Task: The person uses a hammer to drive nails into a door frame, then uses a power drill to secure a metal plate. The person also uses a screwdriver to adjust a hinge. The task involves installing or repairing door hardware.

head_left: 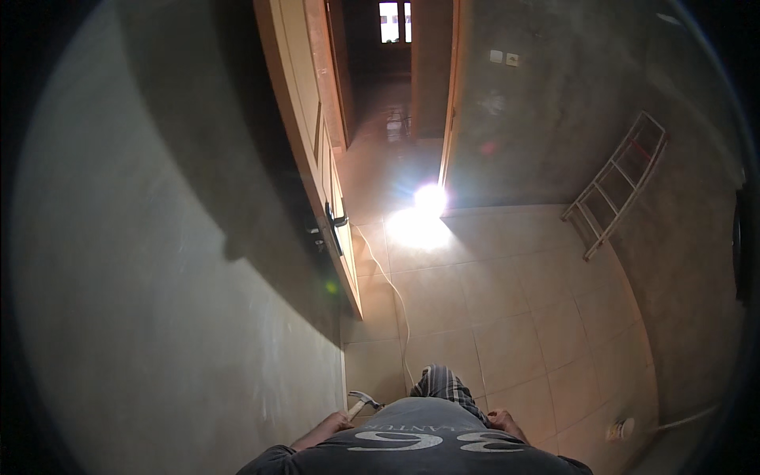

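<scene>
At the lower edge, beside the left wall, my left hand (336, 424) is closed round the handle of a hammer (358, 408). Its metal head points up and away from me, over the floor tiles. My right hand (505, 422) is close to my right side at waist height. Its fingers look curled in, and whatever they hold, if anything, is hidden. My dark grey shirt covers part of both forearms, and a striped trouser leg shows between the hands.
An open wooden door (317, 158) stands ahead left. A glaring lamp (430, 199) sits on the floor by the doorway, and a white cable (393, 289) runs toward my feet. A ladder (613, 186) leans at the right wall. A small white container (621, 428) stands lower right.
</scene>
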`<state>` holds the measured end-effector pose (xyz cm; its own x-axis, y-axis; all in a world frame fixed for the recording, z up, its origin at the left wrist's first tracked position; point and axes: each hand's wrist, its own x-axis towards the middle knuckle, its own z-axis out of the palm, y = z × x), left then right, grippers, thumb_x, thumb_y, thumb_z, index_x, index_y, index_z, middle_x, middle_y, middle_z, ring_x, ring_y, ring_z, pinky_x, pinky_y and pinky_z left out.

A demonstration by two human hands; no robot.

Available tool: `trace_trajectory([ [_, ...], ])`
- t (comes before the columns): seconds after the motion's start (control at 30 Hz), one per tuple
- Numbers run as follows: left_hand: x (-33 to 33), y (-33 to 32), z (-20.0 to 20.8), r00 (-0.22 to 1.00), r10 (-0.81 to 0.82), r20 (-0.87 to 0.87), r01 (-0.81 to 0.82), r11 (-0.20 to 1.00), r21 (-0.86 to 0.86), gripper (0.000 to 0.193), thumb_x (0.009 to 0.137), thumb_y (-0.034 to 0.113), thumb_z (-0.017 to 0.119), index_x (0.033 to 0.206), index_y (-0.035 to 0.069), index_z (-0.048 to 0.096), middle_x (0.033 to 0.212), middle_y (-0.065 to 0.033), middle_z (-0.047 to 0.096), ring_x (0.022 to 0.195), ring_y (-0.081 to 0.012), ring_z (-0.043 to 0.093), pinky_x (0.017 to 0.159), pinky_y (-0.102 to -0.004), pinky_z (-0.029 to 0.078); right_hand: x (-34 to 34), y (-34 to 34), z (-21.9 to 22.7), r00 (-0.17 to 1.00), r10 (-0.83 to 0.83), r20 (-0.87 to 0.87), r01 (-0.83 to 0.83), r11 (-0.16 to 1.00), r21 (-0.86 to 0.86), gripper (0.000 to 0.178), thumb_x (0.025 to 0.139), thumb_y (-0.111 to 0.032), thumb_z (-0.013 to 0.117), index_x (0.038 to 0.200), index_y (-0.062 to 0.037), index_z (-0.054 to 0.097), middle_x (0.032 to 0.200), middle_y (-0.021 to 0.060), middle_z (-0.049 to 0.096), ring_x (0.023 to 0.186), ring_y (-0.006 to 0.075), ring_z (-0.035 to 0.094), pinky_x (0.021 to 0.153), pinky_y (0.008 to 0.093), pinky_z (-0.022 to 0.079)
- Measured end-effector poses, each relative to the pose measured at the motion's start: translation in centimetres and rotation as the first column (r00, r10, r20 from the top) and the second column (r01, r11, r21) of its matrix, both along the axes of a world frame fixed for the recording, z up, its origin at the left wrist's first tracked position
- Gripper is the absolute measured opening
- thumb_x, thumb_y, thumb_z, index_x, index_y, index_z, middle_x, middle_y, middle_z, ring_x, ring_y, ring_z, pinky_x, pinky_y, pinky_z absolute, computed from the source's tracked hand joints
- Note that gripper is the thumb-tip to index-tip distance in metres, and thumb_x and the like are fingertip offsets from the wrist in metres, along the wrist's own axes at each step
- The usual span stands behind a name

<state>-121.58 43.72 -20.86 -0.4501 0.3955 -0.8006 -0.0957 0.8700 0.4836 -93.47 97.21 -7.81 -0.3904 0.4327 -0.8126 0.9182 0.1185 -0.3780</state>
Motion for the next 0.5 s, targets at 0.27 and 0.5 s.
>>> trace_trajectory([
  [0.27, -9.2, 7.8, 0.0, 0.995, -0.098, 0.034, 0.101, 0.987, -0.122, 0.041, 0.079, 0.035, 0.089, 0.099, 0.001, 0.077, 0.094, -0.0216, 0.077, 0.084, -0.0300, 0.075, 0.071, -0.0438, 0.058, -2.3, 7.9, -2.7, 0.978, -0.153, 0.142, 0.161, 0.986, -0.047, 0.039, 0.091, -0.031, 0.080, 0.116, -0.0022, 0.070, 0.092, 0.0099, 0.075, 0.074, 0.0204, 0.071, 0.061, 0.0391, 0.058],
  [0.5, -20.9, 18.0, 4.1, 0.999, 0.001, -0.036, -0.011, 0.961, -0.278, 0.041, 0.080, 0.036, 0.087, 0.099, 0.001, 0.077, 0.095, -0.0217, 0.077, 0.086, -0.0306, 0.075, 0.072, -0.0444, 0.058, -13.5, 21.8, -3.5, 0.971, -0.221, 0.093, 0.227, 0.972, -0.055, 0.033, 0.091, -0.030, 0.079, 0.108, -0.0035, 0.070, 0.088, 0.0089, 0.074, 0.071, 0.0200, 0.071, 0.058, 0.0382, 0.056],
])
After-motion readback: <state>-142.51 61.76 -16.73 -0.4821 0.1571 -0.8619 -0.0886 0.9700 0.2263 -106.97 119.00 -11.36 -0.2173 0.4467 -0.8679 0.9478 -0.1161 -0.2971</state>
